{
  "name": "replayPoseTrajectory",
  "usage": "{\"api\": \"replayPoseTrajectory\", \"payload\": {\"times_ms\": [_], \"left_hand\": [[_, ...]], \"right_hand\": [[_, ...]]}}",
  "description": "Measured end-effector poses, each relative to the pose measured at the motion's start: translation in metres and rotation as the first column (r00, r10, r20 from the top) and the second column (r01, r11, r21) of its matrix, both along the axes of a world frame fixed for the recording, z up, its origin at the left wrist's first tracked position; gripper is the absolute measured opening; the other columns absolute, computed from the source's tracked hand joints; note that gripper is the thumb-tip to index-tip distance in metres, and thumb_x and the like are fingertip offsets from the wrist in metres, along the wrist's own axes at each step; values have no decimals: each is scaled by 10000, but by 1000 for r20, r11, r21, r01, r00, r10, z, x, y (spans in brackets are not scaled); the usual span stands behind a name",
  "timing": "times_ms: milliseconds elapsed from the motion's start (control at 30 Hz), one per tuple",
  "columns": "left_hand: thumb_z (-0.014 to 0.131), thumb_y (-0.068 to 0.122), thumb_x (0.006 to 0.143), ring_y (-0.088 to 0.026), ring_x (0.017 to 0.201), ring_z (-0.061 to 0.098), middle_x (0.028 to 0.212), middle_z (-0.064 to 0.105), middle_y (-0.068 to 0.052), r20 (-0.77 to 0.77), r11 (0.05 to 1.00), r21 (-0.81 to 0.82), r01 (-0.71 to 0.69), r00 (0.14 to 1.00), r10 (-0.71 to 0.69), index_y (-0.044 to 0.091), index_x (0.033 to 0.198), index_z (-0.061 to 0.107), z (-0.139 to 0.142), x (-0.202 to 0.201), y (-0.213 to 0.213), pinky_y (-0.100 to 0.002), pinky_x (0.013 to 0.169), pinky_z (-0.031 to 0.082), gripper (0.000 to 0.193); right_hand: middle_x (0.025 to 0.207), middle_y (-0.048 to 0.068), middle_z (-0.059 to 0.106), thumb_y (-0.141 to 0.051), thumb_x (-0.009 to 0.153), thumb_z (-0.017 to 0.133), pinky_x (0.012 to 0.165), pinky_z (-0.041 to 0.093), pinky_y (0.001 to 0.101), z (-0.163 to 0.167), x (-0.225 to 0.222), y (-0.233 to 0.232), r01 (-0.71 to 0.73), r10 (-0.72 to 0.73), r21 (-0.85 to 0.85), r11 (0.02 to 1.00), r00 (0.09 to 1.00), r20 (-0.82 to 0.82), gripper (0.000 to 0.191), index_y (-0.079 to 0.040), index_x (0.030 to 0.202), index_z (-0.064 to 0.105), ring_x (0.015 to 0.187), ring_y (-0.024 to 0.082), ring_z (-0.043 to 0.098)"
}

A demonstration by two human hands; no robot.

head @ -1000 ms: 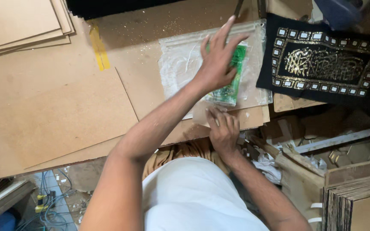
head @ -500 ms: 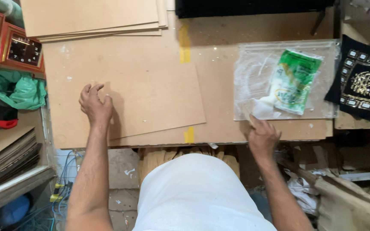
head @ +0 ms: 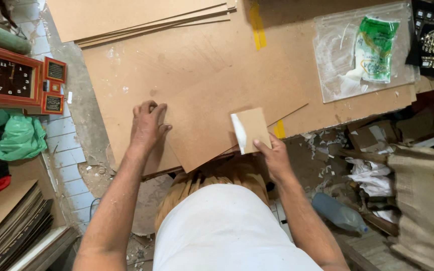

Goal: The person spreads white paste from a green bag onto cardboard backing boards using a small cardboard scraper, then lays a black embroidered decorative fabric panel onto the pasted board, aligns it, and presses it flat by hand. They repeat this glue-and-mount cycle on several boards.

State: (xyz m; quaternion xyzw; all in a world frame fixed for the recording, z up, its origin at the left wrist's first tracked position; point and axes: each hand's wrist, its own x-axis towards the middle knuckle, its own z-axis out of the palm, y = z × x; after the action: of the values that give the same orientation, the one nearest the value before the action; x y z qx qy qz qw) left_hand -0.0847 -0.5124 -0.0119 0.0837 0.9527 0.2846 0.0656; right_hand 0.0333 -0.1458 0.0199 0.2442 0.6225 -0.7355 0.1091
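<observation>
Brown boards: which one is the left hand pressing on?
The left hand rests on the large loose board lying angled at the near table edge, not the stack of boards at the far side.

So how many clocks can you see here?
1. The clock, red-framed with a black face, sits at the far left edge, above the green bag. Others may be hidden outside the view.

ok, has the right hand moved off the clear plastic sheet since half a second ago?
Yes. The right hand was touching the clear plastic sheet at its lower edge; now it is left of it and nearer the body, holding a small brown card.
</observation>
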Motion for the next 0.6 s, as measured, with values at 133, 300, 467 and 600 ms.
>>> {"api": "replayPoseTrajectory", "payload": {"times_ms": [133, 300, 467, 600], "left_hand": [[925, 183, 668, -395, 1257, 473, 1315, 534, -162, -102, 993, -110, 34, 994, -45, 135, 1282, 654, -8, 19, 7, -505, 988, 468, 673], [925, 202, 681, -376, 1248, 498, 1307, 533, -150, -109, 996, -80, 35, 993, -44, 119, 1306, 639, -23, 18, 0, -486, 962, 502, 693], [932, 227, 650, -383, 1212, 497, 1271, 527, -157, -101, 991, -113, 68, 992, -79, 91, 1301, 633, -23, 18, -4, -474, 929, 518, 730], [935, 231, 653, -388, 1214, 488, 1280, 525, -159, -99, 987, -135, 84, 990, -98, 94, 1296, 632, -17, 18, -2, -472, 930, 514, 723]], "right_hand": [[1213, 72, 720, -31, 957, 645, 897, 538, 375, -17, -5, -53, -70, 415, 849, 524, 891, -183, 339, -110, 1280, 707, 1037, 197, 694], [1314, 147, 665, -24, 918, 682, 1063, 349, 439, -46, 36, -113, 227, 738, 970, 87, 639, -216, 396, -161, 1288, 707, 1227, 260, 564], [1254, 114, 694, -105, 886, 689, 1016, 370, 488, -24, 94, -110, 147, 811, 979, 141, 550, -200, 363, -127, 1248, 713, 1146, 244, 630], [1134, 86, 756, -57, 962, 652, 964, 399, 449, -17, 36, -90, 200, 585, 977, 74, 785, -205, 289, -106, 1237, 725, 1011, 216, 687]]}}
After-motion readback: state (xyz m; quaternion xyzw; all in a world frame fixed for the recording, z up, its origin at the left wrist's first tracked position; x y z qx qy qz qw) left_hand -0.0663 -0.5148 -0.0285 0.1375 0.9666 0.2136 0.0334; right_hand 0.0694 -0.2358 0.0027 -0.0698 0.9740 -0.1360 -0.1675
